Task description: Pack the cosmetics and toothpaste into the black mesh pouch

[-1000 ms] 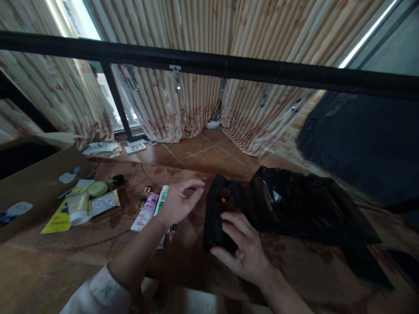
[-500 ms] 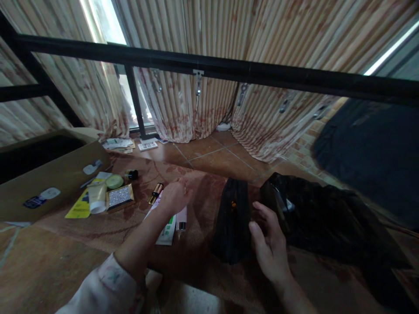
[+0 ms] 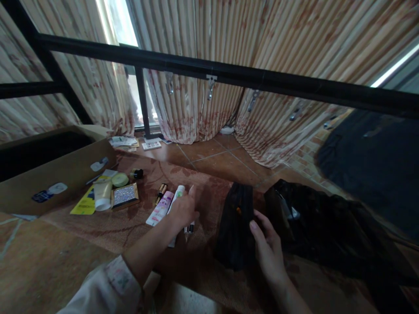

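My left hand is curled over a small bottle with a silver cap, hiding most of it. A white tube runs under the hand, and a pink tube lies just left of it. Beyond the pink tube is a gold-and-black cosmetic tube. My right hand holds the right edge of an upright black pouch between thumb and fingers. An orange spot shows at the pouch's top.
Left on the brown cloth are a glittery compact, a cream tube, a green round tub, a yellow packet and a black-lidded jar. A cardboard box stands behind; a black plastic bag lies right.
My left hand has come down and right onto the silver-capped bottle, uncovering more of the pink tube. My right fingers have closed in on the pouch's edge. The view has shifted slightly.
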A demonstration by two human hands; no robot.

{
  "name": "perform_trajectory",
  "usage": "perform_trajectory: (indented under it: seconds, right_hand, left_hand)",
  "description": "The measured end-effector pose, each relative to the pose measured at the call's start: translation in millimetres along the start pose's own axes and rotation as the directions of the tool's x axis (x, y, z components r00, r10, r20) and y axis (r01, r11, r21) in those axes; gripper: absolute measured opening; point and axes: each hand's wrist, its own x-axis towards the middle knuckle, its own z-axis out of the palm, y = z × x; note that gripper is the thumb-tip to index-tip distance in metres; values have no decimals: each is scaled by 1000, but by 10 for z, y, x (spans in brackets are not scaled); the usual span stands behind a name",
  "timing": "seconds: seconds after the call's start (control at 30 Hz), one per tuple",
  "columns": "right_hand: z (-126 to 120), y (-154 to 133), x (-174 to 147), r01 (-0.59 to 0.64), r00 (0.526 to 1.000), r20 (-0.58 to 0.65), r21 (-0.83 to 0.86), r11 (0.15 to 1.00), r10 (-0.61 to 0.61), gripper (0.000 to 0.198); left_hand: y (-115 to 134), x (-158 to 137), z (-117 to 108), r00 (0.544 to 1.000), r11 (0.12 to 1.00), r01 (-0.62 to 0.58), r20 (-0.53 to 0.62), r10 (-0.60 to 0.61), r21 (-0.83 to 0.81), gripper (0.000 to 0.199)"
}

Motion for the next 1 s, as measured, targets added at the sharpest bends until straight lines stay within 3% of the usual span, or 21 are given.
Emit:
perform_trajectory:
  seconds: [0.37, 0.47, 0.7, 0.83, 1.0]
  right_hand:
    - [-48, 17, 44, 30, 997, -67, -52, 998, -33, 43]
    - [-66, 34, 58, 51, 994, -95, -50, 997, -56, 42]
    - [-72, 34, 65, 40, 995, -91, -10, 999, -41, 41]
    - [-57, 26, 50, 3, 998, -70, 37, 999, -1, 42]
    - [-44, 10, 23, 71, 997, -41, 10, 997, -70, 38]
  left_hand:
    - [57, 1, 57, 995, 995, -68, 68, 73, -78, 95]
    - [92, -13, 50, 991, 983, -112, 49, 120, -144, 93]
    - [195, -5, -50, 996, 935, -82, -3, 86, -345, 84]
    - [208, 45, -47, 995, 791, -99, -66, 75, -603, 79]
    - [271, 70, -32, 999, 458, -48, -50, 9, -888, 32]
